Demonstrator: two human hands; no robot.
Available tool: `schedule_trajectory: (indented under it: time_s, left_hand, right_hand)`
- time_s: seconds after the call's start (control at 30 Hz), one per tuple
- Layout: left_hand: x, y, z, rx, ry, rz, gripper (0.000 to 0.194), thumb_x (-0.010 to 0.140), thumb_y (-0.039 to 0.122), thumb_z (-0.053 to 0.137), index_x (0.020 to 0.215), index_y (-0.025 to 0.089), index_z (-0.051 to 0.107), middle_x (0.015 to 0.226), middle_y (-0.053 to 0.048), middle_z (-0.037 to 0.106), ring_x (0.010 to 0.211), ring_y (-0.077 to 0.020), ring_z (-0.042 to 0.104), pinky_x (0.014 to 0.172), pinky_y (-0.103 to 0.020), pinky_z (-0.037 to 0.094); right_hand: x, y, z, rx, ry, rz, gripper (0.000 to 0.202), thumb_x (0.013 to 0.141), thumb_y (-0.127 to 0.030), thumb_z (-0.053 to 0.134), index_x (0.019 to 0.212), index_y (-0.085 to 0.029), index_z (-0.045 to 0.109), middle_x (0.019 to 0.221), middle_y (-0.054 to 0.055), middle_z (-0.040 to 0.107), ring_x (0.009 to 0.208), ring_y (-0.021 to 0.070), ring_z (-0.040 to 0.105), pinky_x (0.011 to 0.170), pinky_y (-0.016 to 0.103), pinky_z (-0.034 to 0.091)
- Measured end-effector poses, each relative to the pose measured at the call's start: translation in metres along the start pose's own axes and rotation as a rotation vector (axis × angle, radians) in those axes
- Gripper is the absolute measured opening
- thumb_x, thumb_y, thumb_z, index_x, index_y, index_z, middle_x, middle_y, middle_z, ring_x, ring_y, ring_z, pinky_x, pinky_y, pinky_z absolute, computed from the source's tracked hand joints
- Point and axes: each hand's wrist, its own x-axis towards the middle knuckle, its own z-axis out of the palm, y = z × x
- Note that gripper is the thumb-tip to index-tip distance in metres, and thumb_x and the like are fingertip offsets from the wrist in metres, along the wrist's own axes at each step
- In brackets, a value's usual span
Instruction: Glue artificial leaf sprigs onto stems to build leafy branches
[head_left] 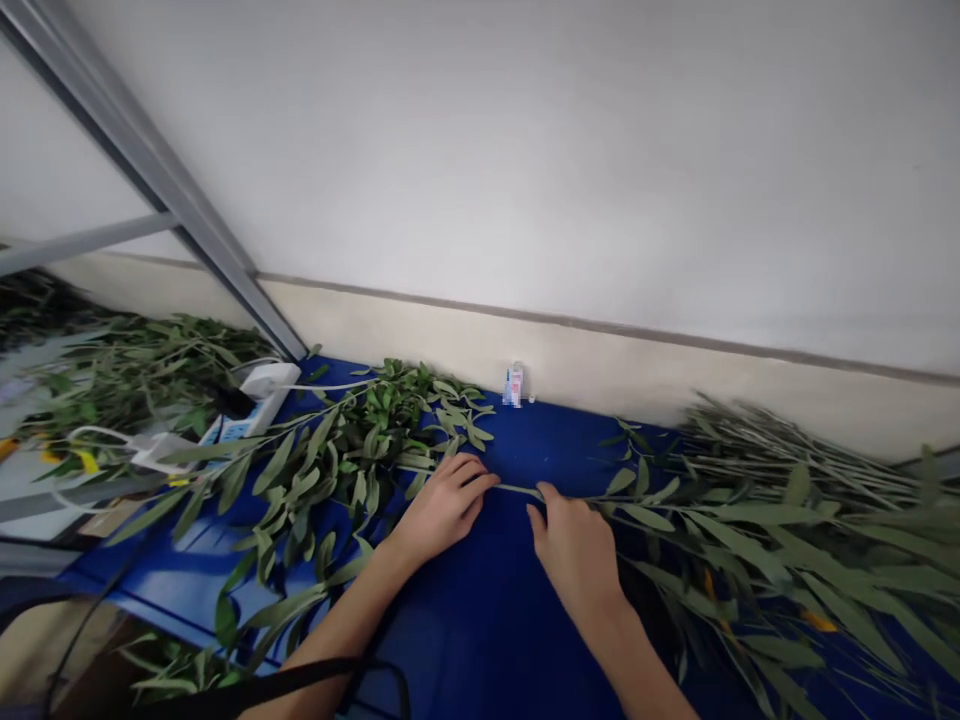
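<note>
A thin green leafy stem (519,490) runs level between my two hands, just above the blue tabletop (480,620). My left hand (446,508) is closed on its left part, with the fingertips pinched together. My right hand (577,550) has its forefinger and thumb at the stem further right, the other fingers curled under and partly hidden. Beyond the right hand, the stem seems to run into a pile of long-leaved green branches (757,540). Close to my left hand lies another heap of leafy branches (375,430).
Against the wall (420,320) stands a small clear bottle with a label (514,385). A white power strip (255,405) with plugs and cables lies at the left. Bare stems (795,450) are stacked at the back right. A grey metal frame post (217,240) rises at the left.
</note>
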Motion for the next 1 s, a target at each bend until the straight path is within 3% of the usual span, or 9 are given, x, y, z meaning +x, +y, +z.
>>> schedule_trajectory:
  time_s: [0.1,0.23,0.3,0.43,0.53,0.63,0.73,0.87,1.0]
  left_hand:
    - [0.0,-0.004,0.0,-0.002,0.028,-0.024,0.032,0.098,0.009,0.051,0.122,0.02,0.067,0.11,-0.01,0.072,0.111,-0.026,0.063,0.101,-0.045,0.055]
    - [0.002,-0.011,-0.004,0.002,0.068,-0.071,0.032,0.098,0.011,0.049,0.125,0.017,0.066,0.11,-0.012,0.071,0.105,-0.0268,0.064,0.098,-0.047,0.055]
    - [0.003,-0.015,-0.006,0.0,0.09,-0.076,0.036,0.098,0.012,0.05,0.132,0.018,0.063,0.11,-0.012,0.071,0.103,-0.0268,0.064,0.096,-0.047,0.055]
    - [0.003,-0.024,-0.014,-0.021,0.156,-0.057,0.056,0.095,0.012,0.052,0.151,0.021,0.047,0.111,-0.01,0.07,0.102,-0.025,0.065,0.096,-0.044,0.056]
    - [0.005,-0.024,-0.022,-0.037,0.218,-0.014,0.066,0.09,0.007,0.051,0.155,0.018,0.039,0.123,-0.013,0.067,0.114,-0.0265,0.062,0.102,-0.045,0.054]
    - [0.01,-0.014,-0.029,-0.039,0.233,0.062,0.058,0.089,0.008,0.053,0.146,0.016,0.049,0.129,-0.015,0.066,0.125,-0.0309,0.058,0.107,-0.05,0.05]
    - [0.021,0.006,-0.033,-0.056,0.156,0.124,0.036,0.096,0.017,0.054,0.131,0.018,0.063,0.11,-0.012,0.072,0.106,-0.0288,0.067,0.094,-0.046,0.054]
    - [0.034,0.028,-0.032,-0.129,0.115,0.048,0.028,0.107,0.026,0.045,0.123,0.018,0.066,0.092,-0.008,0.071,0.074,-0.0206,0.068,0.07,-0.033,0.053]
    - [0.042,0.037,-0.029,-0.261,0.143,-0.044,0.025,0.109,0.027,0.041,0.117,0.019,0.064,0.095,-0.007,0.072,0.074,-0.0178,0.069,0.068,-0.028,0.05]
  right_hand:
    - [0.007,0.005,-0.005,-0.098,0.014,-0.061,0.03,0.104,-0.016,0.048,0.111,-0.016,0.077,0.081,0.014,0.077,0.073,0.0297,0.076,0.063,0.035,0.051]
    - [0.014,0.029,-0.006,-0.207,0.172,-0.281,0.025,0.102,-0.016,0.054,0.102,-0.018,0.079,0.109,0.016,0.074,0.107,0.0332,0.07,0.087,0.042,0.051]
    - [0.017,0.045,-0.004,-0.277,0.273,-0.423,0.025,0.103,-0.017,0.055,0.111,-0.017,0.078,0.099,0.013,0.073,0.095,0.0281,0.071,0.086,0.04,0.051]
    - [0.02,0.069,-0.012,-0.366,0.257,-0.481,0.038,0.1,-0.01,0.057,0.131,-0.024,0.074,0.086,0.006,0.068,0.068,0.0194,0.067,0.074,0.036,0.052]
    - [0.015,0.077,-0.031,-0.382,0.228,-0.518,0.051,0.096,-0.003,0.053,0.138,-0.027,0.07,0.086,0.005,0.066,0.069,0.0194,0.067,0.076,0.037,0.054]
    - [0.007,0.08,-0.056,-0.395,0.23,-0.515,0.057,0.092,0.003,0.048,0.135,-0.026,0.072,0.088,0.008,0.067,0.075,0.0221,0.069,0.077,0.039,0.055]
    - [0.002,0.083,-0.083,-0.395,0.249,-0.518,0.06,0.088,0.004,0.048,0.132,-0.026,0.075,0.09,0.009,0.071,0.076,0.0242,0.072,0.076,0.04,0.056]
    - [0.007,0.079,-0.119,-0.358,0.282,-0.541,0.063,0.082,0.005,0.049,0.128,-0.029,0.077,0.095,0.009,0.076,0.077,0.0262,0.072,0.073,0.04,0.054]
    - [0.015,0.052,-0.146,-0.292,0.35,-0.519,0.049,0.083,0.005,0.054,0.113,-0.021,0.081,0.1,0.011,0.076,0.102,0.0331,0.07,0.093,0.05,0.055]
